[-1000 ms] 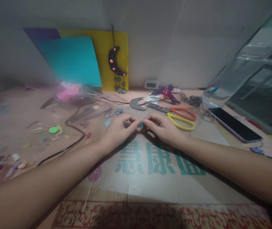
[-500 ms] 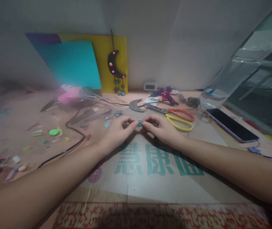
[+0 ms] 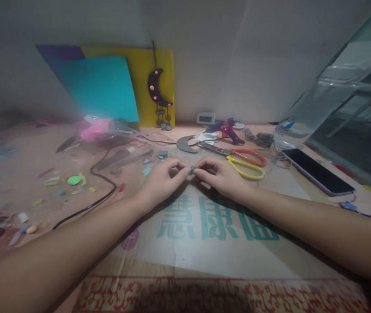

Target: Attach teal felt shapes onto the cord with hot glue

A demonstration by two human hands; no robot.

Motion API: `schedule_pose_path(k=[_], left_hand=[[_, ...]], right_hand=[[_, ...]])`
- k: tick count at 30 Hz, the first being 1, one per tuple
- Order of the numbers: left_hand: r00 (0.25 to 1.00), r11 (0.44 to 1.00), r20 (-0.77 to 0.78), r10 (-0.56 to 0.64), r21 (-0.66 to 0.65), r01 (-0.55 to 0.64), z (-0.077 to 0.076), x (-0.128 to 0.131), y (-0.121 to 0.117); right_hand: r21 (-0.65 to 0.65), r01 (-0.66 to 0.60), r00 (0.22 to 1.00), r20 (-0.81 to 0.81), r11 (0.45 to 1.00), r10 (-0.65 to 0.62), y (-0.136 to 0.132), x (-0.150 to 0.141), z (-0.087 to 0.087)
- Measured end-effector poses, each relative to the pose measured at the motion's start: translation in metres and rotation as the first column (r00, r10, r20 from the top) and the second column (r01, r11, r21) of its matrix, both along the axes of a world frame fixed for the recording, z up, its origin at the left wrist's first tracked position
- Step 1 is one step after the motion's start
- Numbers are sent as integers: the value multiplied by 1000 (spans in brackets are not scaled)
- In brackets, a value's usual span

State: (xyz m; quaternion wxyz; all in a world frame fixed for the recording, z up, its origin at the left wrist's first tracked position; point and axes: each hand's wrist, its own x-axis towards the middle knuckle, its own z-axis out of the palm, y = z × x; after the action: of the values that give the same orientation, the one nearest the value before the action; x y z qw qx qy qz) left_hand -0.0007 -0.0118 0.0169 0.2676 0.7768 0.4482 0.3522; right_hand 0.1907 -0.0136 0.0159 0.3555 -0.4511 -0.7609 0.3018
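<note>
Between the fingertips of both hands is a small teal cut-out piece point(image 3: 192, 170), its outline mostly covered by the fingers. My left hand point(image 3: 169, 176) pinches it from the left, and my right hand point(image 3: 220, 174) pinches it from the right. Just beyond the hands lies a grey crescent moon point(image 3: 185, 144). Scissors point(image 3: 246, 161) with one orange and one yellow handle rest behind my right hand. Small teal pieces point(image 3: 147, 171) are scattered beside my left hand. A dark crescent ornament point(image 3: 156, 89) with pink dots and dangling pieces hangs against a yellow board point(image 3: 166, 61).
A purple glue gun point(image 3: 227, 130) with a red light lies at the back. A phone point(image 3: 317, 171) is at the right, near grey yarn point(image 3: 263, 139). A black cord point(image 3: 107, 191) and colourful scraps point(image 3: 74, 180) spread over the left side. Printed white sheeting point(image 3: 205, 256) lies under the hands.
The teal piece has turned slightly between the fingertips and shows less of its outline. Both hands stay in nearly the same place; the whole view has shifted a little.
</note>
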Motion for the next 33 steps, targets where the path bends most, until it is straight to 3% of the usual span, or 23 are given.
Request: schedule_pose_path(k=[8,14,21,25,33], left_hand=[[999,999,24,26,-47,-25,-1,1,1],[994,995,89,55,-92,-46,1,2,0],[976,985,207,73,-166,-39,-4,1,9],[963,981,258,80,-189,-31,-6,1,12],[969,980,228,93,-195,-48,-4,0,11]], right_hand=[[-33,-35,999,-26,999,35,0,1,-1],[-79,-6,987,-161,997,-7,3,2,-6],[-10,-6,971,-238,1000,3,9,5,-12],[-34,-16,955,-296,999,5,10,5,-13],[-63,-20,941,-339,998,-3,10,4,-12]])
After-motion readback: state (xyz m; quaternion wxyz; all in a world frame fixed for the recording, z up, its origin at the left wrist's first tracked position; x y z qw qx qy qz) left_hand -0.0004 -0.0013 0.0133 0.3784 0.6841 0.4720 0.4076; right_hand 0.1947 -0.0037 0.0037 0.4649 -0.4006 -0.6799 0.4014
